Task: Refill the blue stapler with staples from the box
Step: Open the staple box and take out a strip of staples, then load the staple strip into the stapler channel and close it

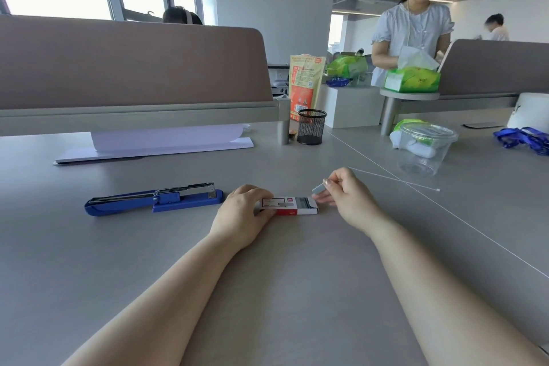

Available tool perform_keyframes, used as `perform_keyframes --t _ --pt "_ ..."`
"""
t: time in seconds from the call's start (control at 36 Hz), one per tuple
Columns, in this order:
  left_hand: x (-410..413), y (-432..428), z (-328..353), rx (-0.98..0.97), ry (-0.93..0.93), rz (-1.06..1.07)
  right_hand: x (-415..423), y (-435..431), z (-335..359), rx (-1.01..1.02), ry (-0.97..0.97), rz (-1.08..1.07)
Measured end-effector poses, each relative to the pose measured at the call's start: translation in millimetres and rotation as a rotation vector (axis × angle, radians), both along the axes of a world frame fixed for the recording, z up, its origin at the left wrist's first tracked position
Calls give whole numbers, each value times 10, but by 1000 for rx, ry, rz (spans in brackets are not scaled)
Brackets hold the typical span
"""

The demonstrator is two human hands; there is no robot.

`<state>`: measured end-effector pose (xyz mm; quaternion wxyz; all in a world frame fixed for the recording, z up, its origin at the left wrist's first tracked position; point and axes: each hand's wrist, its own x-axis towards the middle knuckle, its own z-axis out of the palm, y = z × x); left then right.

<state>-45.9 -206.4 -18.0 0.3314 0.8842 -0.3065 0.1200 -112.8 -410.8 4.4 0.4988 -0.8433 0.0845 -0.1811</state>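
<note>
On the grey desk (297,276), left hand (240,217) pinning staple box (289,205), right hand (346,193) grip pinched on staple strip (319,188).

Left hand (242,212) hides staple box (292,205) end; label unreadable.

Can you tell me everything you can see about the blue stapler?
The blue stapler lies flat on the grey desk, left of the left hand, and neither hand touches it. It is long and looks like blue plastic with shiny metal parts. It is opened up: the silvery metal staple channel is raised above the blue base, its end pointing right toward the staple box. I cannot tell whether any staples are inside.
</note>
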Motion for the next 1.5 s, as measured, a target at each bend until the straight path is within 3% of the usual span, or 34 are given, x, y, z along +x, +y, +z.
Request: perform_keyframes --t 0.78,1.03,1.19,1.31,1.5 --pt "12 -41 -2 -36 26 4 -9 247 -13 -37 23 115" --pt "-39 15 28 -48 38 7 48 208 -75 -138 -70 -3" --pt "-53 330 182 -126 -15 79 99 475 64 -165 -212 -17" --pt "-19 854 202 -37 -113 205 290 830 86 -208 -221 118" --pt "165 1558 156 97 -157 413 636 1543 84 -68 -256 173"
